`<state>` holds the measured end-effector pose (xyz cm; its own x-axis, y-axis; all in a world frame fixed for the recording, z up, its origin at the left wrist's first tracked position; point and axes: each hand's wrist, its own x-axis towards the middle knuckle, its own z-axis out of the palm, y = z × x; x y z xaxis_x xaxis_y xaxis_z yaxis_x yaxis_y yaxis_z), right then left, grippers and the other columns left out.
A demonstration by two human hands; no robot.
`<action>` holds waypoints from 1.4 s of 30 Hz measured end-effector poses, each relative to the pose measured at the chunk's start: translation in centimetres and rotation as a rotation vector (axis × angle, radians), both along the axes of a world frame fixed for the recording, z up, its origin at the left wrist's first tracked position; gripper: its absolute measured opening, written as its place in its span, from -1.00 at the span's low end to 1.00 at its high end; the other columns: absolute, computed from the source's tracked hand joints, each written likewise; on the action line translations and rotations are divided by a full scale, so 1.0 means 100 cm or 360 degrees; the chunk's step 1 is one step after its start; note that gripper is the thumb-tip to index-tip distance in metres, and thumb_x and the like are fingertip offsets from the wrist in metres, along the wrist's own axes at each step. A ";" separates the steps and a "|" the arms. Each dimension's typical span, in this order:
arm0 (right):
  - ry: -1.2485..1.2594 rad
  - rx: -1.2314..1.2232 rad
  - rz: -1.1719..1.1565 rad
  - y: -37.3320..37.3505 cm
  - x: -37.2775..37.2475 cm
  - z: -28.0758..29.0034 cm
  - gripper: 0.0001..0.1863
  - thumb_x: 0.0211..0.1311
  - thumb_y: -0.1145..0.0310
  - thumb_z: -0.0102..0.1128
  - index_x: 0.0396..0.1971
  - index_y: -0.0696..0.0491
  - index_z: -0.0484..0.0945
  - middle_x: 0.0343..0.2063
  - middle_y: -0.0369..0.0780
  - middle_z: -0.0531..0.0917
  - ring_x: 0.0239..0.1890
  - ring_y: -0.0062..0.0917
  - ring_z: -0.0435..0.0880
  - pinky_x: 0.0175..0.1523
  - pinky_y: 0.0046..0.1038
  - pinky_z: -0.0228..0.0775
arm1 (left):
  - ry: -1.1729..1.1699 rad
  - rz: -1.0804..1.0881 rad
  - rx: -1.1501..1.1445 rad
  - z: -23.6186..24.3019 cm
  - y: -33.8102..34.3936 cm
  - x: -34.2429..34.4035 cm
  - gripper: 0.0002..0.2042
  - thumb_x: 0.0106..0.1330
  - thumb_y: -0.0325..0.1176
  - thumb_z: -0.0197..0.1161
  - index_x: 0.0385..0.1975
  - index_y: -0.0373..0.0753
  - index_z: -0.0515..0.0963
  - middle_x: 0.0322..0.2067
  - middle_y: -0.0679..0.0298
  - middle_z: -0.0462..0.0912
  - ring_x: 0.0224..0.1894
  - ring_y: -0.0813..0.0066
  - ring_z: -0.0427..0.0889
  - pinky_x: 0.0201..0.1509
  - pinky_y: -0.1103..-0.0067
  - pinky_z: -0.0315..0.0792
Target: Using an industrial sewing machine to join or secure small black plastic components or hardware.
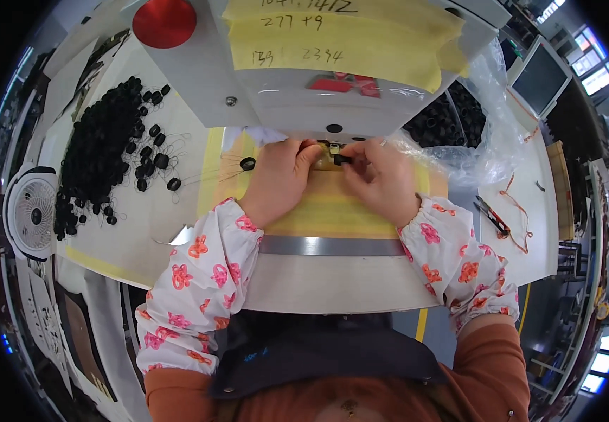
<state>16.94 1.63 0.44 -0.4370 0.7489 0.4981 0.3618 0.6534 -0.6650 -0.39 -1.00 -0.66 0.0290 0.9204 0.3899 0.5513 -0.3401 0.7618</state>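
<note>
A cream worktable point(178, 239) fills a workshop; a white fan point(34, 214) sits at nine o'clock, a dark monitor point(540, 77) at two o'clock, bright windows point(589, 60) beyond it, more lit panes point(603, 362) at four o'clock

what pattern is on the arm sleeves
White with pink and orange floral prints, on both sleeve covers, clearest in the head view.

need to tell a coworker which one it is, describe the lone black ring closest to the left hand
Start at the big heap of black rings on the white table's left side. Go right to the yellow mat's edge: the ring lies alone there, beside the left hand, farthest from the heap.
</note>
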 end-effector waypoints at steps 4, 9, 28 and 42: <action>-0.0065 0.0016 0.0070 0.002 -0.009 0.004 -0.80 -0.11 0.58 0.15 -0.40 0.15 0.39 -0.55 -0.21 0.48 -0.60 -0.52 0.51 -0.51 -0.54 0.35 | -0.0279 -0.0026 -0.0352 0.002 0.000 -0.012 -0.82 0.19 -0.38 0.07 -0.47 -0.39 0.48 -0.60 0.10 0.53 -0.57 0.34 0.50 -0.49 0.53 0.33; -0.0174 0.0149 0.0147 -0.001 -0.010 -0.005 -0.70 -0.11 0.61 0.10 -0.29 0.14 0.34 -0.45 -0.12 0.47 -0.53 -0.29 0.52 -0.48 -0.40 0.37 | -0.0095 -0.0198 -0.0459 0.018 -0.005 -0.008 -0.70 0.03 -0.14 0.22 -0.54 -0.31 0.53 -0.65 0.21 0.53 -0.57 0.43 0.52 -0.47 0.58 0.36; -0.0528 0.0550 0.0191 -0.015 -0.008 0.001 -0.61 -0.18 0.59 0.06 -0.21 0.14 0.35 -0.41 -0.13 0.45 -0.45 -0.26 0.51 -0.38 -0.37 0.40 | 0.0277 -0.0199 -0.0185 0.007 -0.014 0.008 -0.80 0.03 -0.20 0.15 -0.52 -0.20 0.49 -0.61 0.15 0.53 -0.51 0.14 0.52 -0.42 0.39 0.36; 0.0130 -0.0220 0.0172 -0.001 -0.006 -0.013 -0.76 -0.16 0.59 0.21 -0.41 0.17 0.40 -0.55 -0.16 0.51 -0.56 -0.45 0.53 -0.46 -0.49 0.39 | 0.0282 -0.0156 -0.0294 0.009 -0.008 0.000 -0.80 0.10 -0.21 0.15 -0.42 -0.20 0.55 -0.56 0.16 0.57 -0.49 0.24 0.56 -0.43 0.45 0.38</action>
